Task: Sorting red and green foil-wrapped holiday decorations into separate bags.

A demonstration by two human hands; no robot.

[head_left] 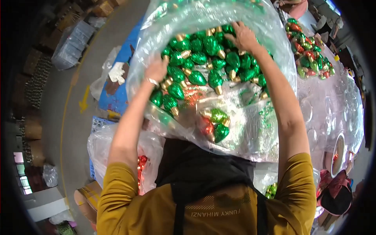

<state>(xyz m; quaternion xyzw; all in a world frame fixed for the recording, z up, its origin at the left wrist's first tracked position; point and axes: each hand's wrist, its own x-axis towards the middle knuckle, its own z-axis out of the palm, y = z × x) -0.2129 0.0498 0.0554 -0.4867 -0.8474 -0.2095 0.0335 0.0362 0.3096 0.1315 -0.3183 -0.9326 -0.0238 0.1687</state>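
Note:
A large clear plastic bag [137, 74] lies in front of me, its mouth spread wide around many shiny green bulb-shaped ornaments [197, 77] with gold caps. My left hand [156, 70] rests at the left side of the pile, beside the bag's edge; blur hides its fingers. My right hand [243, 37] reaches to the far right of the pile, fingers apart, touching the ornaments, with nothing visibly held. Nearer to me, on the clear plastic, sit a red ornament [206, 126], a green ornament [221, 133] and a lighter green ornament [217, 115].
Red and green ornaments [311, 53] lie heaped on the plastic-covered table at right. A translucent bag [113, 139] with red pieces stands by my left side. Another person [337, 192] is at the lower right. Boxes and wrapped bundles [72, 45] line the aisle at left.

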